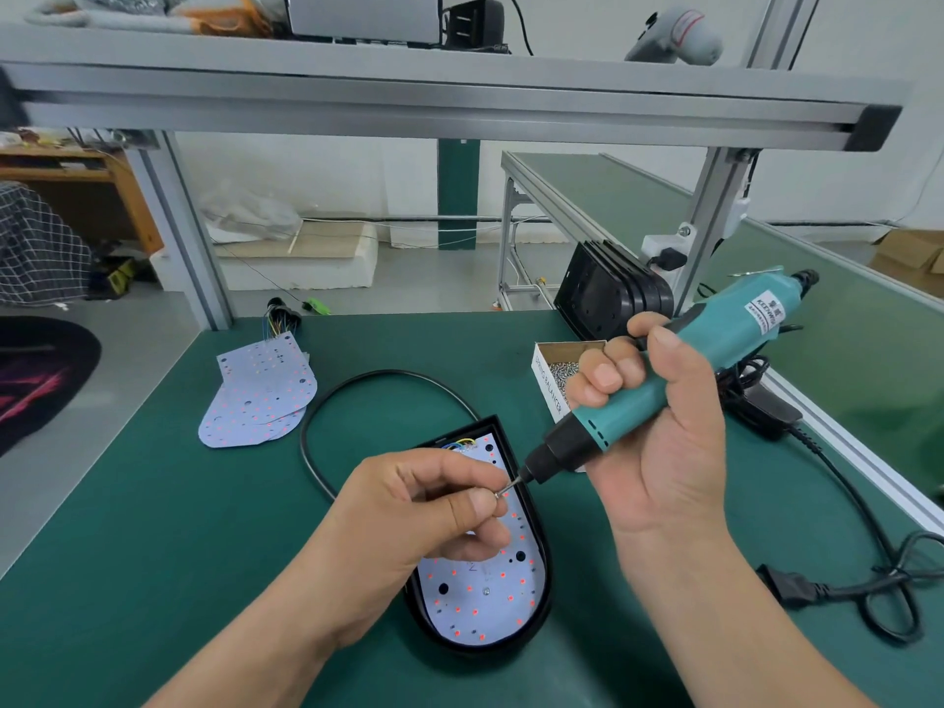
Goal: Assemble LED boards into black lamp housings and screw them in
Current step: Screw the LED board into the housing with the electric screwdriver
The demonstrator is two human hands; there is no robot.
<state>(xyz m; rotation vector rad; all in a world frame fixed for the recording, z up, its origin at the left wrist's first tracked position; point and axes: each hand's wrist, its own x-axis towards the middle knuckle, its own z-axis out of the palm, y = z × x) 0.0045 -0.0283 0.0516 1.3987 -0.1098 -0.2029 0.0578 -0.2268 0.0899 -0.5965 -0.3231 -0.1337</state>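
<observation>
A black lamp housing lies on the green mat with a white LED board dotted with red LEDs seated inside it. One screw sits in the board's lower part. My left hand hovers over the board and pinches a small screw between thumb and forefinger at the driver's bit. My right hand grips a teal electric screwdriver, tilted with its tip pointing down-left at that screw.
A stack of spare LED boards with wires lies at the left. An open box of screws and upright black housings stand behind my right hand. A black cable loops from the housing; the driver's power cord trails right.
</observation>
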